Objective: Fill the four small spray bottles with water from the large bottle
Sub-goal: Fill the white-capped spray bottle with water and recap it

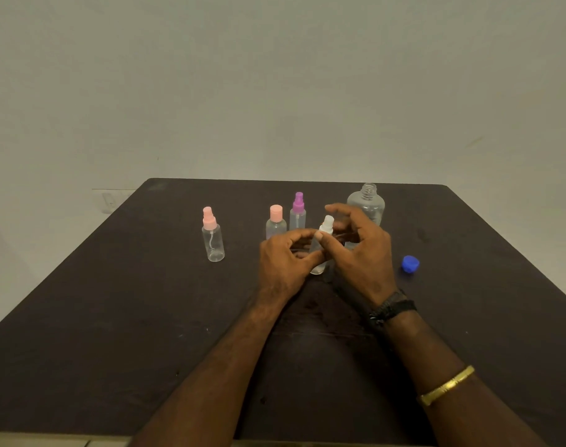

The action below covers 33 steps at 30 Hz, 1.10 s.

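On the table (114, 317): lone spray bottle (213, 240) far left, capped bottle (276, 222) and second spray bottle (297, 212) together mid, large bottle (368, 204) back right, cap (410, 263) nearer-right.

No text, label, brand, number or sign could be read; the bottles and cap looked plain and unmarked.

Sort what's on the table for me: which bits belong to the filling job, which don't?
Job: uncapped large bottle, blue cap, white-topped spray bottle in the left hand, purple spray bottle, pink spray bottle, pink-capped bottle.
Not job: black wristband, gold bangle (both worn), table.
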{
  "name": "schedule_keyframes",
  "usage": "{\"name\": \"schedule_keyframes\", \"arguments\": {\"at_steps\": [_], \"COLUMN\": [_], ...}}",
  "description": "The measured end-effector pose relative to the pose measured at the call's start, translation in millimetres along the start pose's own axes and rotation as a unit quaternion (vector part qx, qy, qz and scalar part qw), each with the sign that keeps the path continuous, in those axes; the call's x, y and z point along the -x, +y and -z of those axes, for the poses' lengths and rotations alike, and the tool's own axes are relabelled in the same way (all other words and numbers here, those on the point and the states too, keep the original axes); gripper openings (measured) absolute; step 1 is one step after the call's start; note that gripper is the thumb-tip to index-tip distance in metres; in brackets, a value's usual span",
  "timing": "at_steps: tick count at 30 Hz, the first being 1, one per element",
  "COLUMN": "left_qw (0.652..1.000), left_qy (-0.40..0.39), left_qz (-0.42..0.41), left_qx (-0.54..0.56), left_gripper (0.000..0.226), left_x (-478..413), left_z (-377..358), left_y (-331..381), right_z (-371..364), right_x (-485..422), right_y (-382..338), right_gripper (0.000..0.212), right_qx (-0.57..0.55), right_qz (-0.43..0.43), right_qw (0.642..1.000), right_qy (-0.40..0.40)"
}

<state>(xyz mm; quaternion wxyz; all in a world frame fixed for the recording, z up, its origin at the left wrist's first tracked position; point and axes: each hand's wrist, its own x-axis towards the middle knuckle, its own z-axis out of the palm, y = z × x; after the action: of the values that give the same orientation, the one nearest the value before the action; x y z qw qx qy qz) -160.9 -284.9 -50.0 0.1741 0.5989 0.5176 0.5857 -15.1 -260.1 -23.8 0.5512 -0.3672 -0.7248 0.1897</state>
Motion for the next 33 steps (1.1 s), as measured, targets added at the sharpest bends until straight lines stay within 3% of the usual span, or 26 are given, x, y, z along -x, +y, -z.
{"name": "schedule_keyframes", "arguments": {"at_steps": [8,18,23,27,33], "left_qw": [1.000,1.000,1.000,1.000,0.998], "left_qy": [-0.001,-0.004,0.000,0.020,0.056], "left_qz": [-0.005,-0.012,-0.017,-0.007,-0.014], "left_qx": [0.012,-0.018,-0.018,-0.014,-0.008], "left_gripper": [0.039,0.039,0.039,0.040,0.040], "left_x": [-0.4,0.2,-0.1,-0.6,-4.7], "left_z": [1.2,2.2,2.7,3.8,11.5], "left_y": [1.1,-0.2,-1.2,-1.0,0.1], "right_z": [0.3,0.3,-0.6,-3.6,-16.9], "right_x": [1.8,1.1,0.3,1.4,-5.4], "right_y": [-0.4,-5.0,-4.4,-4.9,-5.5], "right_gripper": [0.052,0.035,0.038,0.039,0.024], "right_qx": [-0.009,-0.019,-0.022,-0.030,-0.009], "right_qz": [-0.015,-0.034,-0.046,-0.044,-0.051], "right_qw": [0.999,0.999,0.999,0.999,0.999], "right_qy": [-0.032,-0.010,-0.012,-0.009,0.005]}}
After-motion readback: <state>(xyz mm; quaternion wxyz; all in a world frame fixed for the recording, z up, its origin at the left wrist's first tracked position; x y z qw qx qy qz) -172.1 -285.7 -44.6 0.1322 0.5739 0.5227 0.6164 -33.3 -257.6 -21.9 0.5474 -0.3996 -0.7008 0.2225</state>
